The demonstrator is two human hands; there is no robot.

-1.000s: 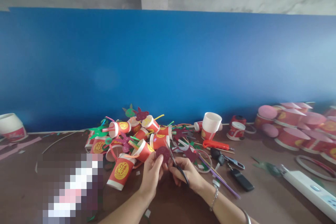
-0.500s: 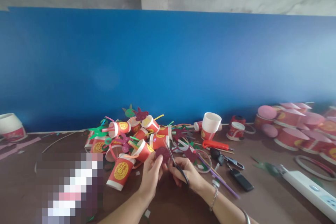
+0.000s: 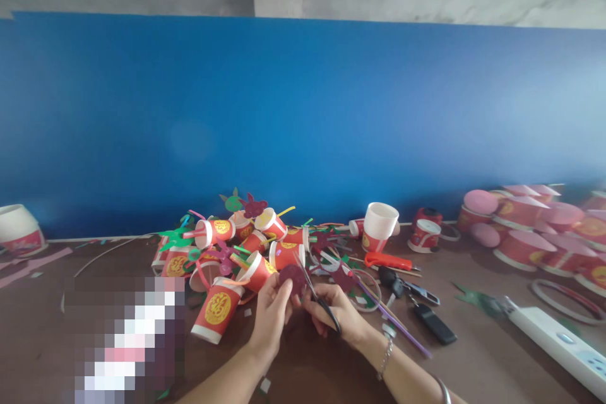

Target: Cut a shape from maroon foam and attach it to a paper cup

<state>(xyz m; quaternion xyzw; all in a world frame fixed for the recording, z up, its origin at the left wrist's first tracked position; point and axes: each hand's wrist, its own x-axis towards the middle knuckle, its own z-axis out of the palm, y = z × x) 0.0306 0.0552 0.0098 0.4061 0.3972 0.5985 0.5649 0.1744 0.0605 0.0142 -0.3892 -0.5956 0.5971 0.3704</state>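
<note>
A round dark maroon paper piece [image 3: 292, 279] is pinched between the thumb and fingers of my left hand [image 3: 273, 315]. Closed around the black handles of a pair of scissors [image 3: 326, 310] is my right hand [image 3: 341, 315]. The scissor blades point up and to the left, beside the right edge of the maroon piece. Both hands are close together in front of a heap of red paper cups [image 3: 218, 309] with yellow prints, straws and paper cutouts.
A white cup stack [image 3: 380, 221], an orange-red cutter [image 3: 389, 261], keys with a black fob [image 3: 434, 323] and a purple straw [image 3: 402, 327] lie right. Farther right are a white power strip [image 3: 558, 341] and pink-topped cups [image 3: 526, 251]. A blue panel [image 3: 303, 120] stands behind.
The scissor blades look slightly more apart beside the maroon piece. Both hands keep nearly the same place and grip.
</note>
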